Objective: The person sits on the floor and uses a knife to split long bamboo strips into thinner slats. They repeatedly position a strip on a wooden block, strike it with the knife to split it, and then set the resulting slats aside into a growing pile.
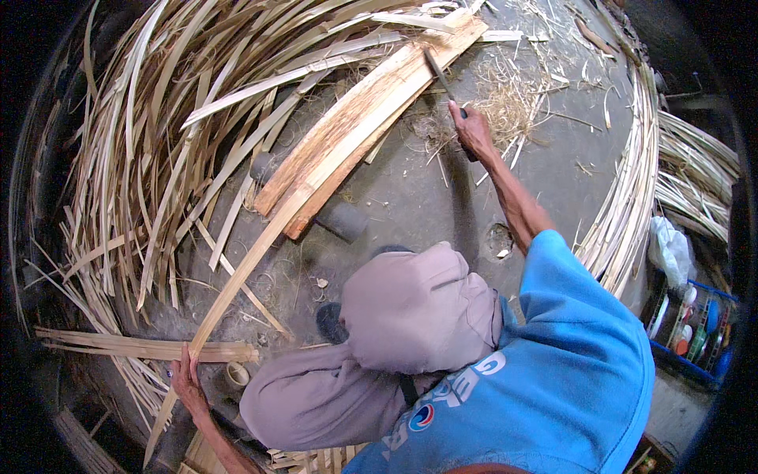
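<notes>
I am gripping a long bamboo strip [237, 284] in my left hand [185, 379], while my right hand [472, 130] is clamping a knife [439, 73] beside the bamboo slats [355, 126].

Soft daylight, sharp centre, dark bent rim

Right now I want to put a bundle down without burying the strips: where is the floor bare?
The floor is bare between the flat slat stack, the right hand with its knife, and the raised knee. Left of the stack, loose strips crowd it; coiled strips line the right edge.
</notes>
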